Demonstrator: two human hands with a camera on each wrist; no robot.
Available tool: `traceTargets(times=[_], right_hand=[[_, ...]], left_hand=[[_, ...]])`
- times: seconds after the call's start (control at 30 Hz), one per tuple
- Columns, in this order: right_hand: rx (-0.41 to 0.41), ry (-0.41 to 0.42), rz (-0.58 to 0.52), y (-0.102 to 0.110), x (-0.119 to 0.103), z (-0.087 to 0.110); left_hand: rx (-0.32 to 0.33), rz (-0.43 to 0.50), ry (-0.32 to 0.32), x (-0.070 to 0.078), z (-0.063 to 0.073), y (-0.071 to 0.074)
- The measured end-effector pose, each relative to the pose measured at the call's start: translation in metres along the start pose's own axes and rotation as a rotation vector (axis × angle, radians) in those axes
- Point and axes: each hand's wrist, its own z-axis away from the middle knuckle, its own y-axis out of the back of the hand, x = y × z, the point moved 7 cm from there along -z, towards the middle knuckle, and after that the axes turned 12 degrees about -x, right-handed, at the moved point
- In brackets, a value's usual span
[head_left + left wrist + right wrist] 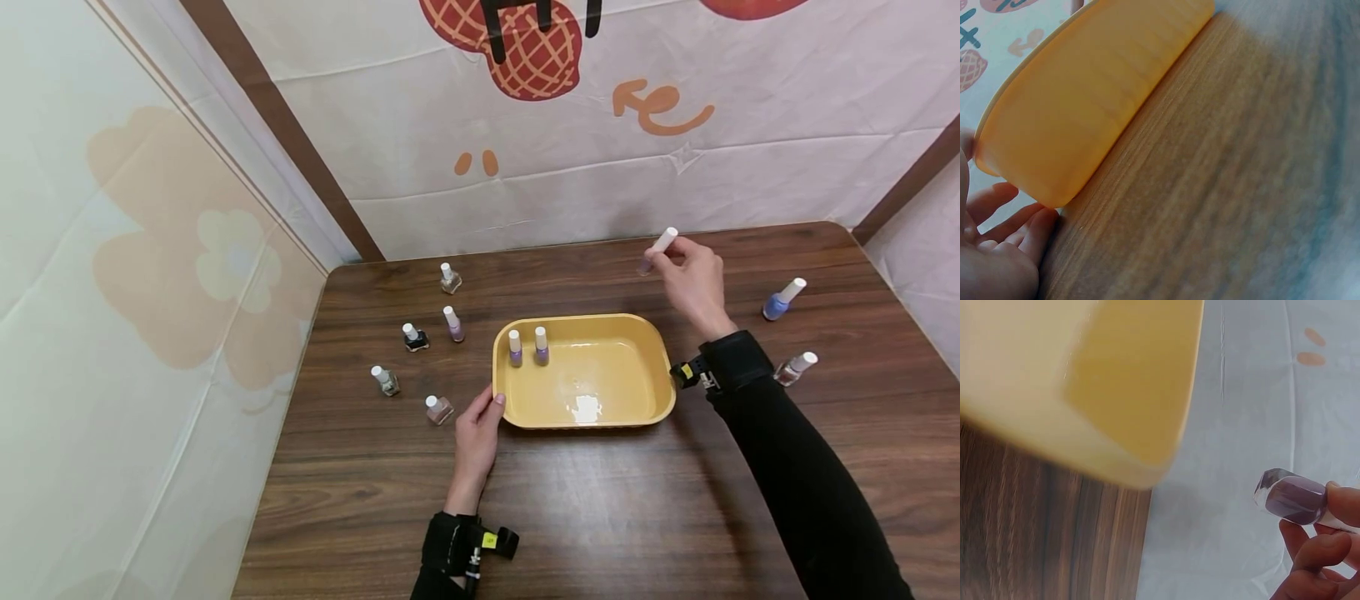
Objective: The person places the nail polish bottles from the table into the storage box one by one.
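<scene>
My right hand [697,282] pinches a nail polish bottle [663,241] by its white cap, above the table's far side, behind the tray's right end. Mauve-purple polish shows through its clear glass [1296,500] in the right wrist view. With the thumb over the rim and fingers against the outer wall, my left hand [477,437] grips the left end of a yellow tray [600,379]. Two purple nail polish bottles, one [515,348] beside the other [542,347], stand in the tray's back left part.
Left of the tray, several bottles are spread out: a clear one [450,279], a lilac one [453,324], a black one [415,337], a dark greenish one [386,381] and a pinkish one [438,409]. To the right are a blue bottle [783,299] and a reddish-brown one [796,368], near my right forearm.
</scene>
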Motion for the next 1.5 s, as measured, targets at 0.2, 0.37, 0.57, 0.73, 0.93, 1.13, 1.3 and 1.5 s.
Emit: traceTargets(times=[0.2,0.37,0.57,0.73,0.93,1.13,1.3,1.5], right_hand=[[-0.018,0.038,-0.002,-0.009,-0.008,0.002],[-0.041,0.067,-0.005,-0.015,-0.013,0.004],[-0.083,0.096,-0.008,-0.023,-0.019,0.006],[-0.116,0.093,-0.007,-0.029,-0.021,0.008],[-0.140,0.111,-0.013,-0.035,-0.023,0.009],[-0.167,0.126,-0.014,-0.040,-0.026,0.012],[-0.194,0.143,-0.022,-0.046,-0.028,0.013],[-0.221,0.160,-0.010,-0.051,-0.033,0.015]], left_hand=[[0.003,0.005,0.012,-0.012,-0.006,0.000],[0.020,0.019,0.018,-0.035,-0.015,0.001],[0.039,0.021,-0.012,-0.037,-0.016,0.002],[0.036,0.024,-0.011,-0.036,-0.016,0.002],[0.027,0.023,0.001,-0.036,-0.015,0.001],[0.022,0.022,0.026,-0.038,-0.016,0.001],[0.010,0.000,0.037,-0.015,-0.006,0.001],[0.007,0.005,0.021,0.000,0.000,0.001]])
